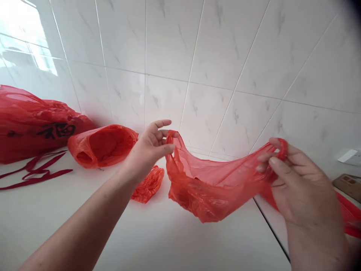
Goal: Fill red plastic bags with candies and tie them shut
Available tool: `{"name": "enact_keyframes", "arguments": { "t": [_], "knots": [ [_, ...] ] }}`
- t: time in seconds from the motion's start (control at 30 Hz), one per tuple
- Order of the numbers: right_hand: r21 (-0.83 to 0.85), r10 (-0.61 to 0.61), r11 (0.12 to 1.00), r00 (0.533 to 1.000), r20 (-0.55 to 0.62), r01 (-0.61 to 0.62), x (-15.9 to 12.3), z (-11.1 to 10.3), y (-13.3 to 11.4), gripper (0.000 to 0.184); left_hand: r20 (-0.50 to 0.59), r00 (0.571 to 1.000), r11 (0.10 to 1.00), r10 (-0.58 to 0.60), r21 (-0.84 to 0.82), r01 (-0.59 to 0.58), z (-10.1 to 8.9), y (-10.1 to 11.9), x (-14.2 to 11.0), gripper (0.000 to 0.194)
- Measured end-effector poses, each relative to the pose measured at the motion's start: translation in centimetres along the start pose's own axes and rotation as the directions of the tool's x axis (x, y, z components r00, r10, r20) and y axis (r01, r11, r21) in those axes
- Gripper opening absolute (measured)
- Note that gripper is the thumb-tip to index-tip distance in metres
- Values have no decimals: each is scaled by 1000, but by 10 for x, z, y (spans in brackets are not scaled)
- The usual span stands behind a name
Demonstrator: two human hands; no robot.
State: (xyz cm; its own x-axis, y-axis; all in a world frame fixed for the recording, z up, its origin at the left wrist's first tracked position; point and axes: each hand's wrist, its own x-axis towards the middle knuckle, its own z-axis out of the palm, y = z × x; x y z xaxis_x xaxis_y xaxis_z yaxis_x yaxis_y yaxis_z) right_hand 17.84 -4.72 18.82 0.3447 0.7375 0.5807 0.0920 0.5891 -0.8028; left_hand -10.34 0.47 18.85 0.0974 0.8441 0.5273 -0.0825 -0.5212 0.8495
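Observation:
A thin red plastic bag [208, 192] hangs stretched between my two hands above the white surface, its mouth spread wide. My left hand [155, 141] pinches one handle loop between thumb and fingers, with the index finger lifted away. On the other side, my right hand [299, 177] is closed around the opposite handle, its thumb pressed toward the fingers. Behind my left wrist lies a crumpled red plastic bag [149, 185], partly hidden by my forearm. Farther left, another red plastic bag [103, 146] rests on its side with its opening facing me.
A large full red bag [34, 128] with a black printed character sits at the far left, dark red straps [42, 174] trailing from it. A white tiled wall [169, 94] rises behind. More red plastic [349, 214] and a brown object [348, 186] lie at the right edge.

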Motion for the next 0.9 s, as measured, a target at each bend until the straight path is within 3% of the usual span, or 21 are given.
{"name": "enact_keyframes", "arguments": {
  "t": [0.07, 0.17, 0.23, 0.3, 0.33, 0.4, 0.5, 0.63, 0.77, 0.83, 0.9],
  "knots": [
    [-47, -21, 999, 996, -91, 17, -1, 8, 9, 38, 1, 995, 936, 97, 339, -91, 2, 2, -2, 51],
    [-185, -118, 980, 952, -282, 67, 0, 20, 21, 30, 40, 976, 650, 213, 740, -173, 3, 5, -2, 44],
    [-155, -117, 986, 933, -340, 67, 4, 27, 28, 27, 72, 959, 520, 273, 828, -210, 3, 10, 0, 38],
    [55, 23, 998, 952, -305, -7, 9, 33, 33, 26, 62, 936, 481, 348, 845, -234, 5, 16, 2, 26],
    [189, 115, 980, 962, -248, -68, 10, 36, 35, 25, 25, 930, 500, 367, 837, -220, 7, 18, 3, 19],
    [389, 248, 900, 965, -82, -198, 12, 41, 39, 23, -92, 945, 635, 315, 760, -138, 14, 19, 4, 9],
    [482, 303, 821, 949, 84, -305, 5, 50, 42, 28, -188, 980, 877, 70, 480, 30, 28, 12, 4, 12],
    [311, 335, 876, 929, 155, -368, -17, 64, 37, 39, -109, 990, 967, -85, 229, 108, 45, -2, 3, 8],
    [-13, 363, 923, 856, 369, -386, -28, 78, 27, 50, 44, 991, 985, -124, 129, 118, 57, -5, -4, 6],
    [-113, 352, 934, 827, 439, -338, -27, 81, 27, 42, 144, 982, 986, -125, 128, 107, 60, -6, -9, 6],
    [-166, 346, 938, 825, 446, -304, -22, 81, 30, 40, 174, 982, 978, -79, 202, 43, 60, -7, -14, 18]
  ]
}}
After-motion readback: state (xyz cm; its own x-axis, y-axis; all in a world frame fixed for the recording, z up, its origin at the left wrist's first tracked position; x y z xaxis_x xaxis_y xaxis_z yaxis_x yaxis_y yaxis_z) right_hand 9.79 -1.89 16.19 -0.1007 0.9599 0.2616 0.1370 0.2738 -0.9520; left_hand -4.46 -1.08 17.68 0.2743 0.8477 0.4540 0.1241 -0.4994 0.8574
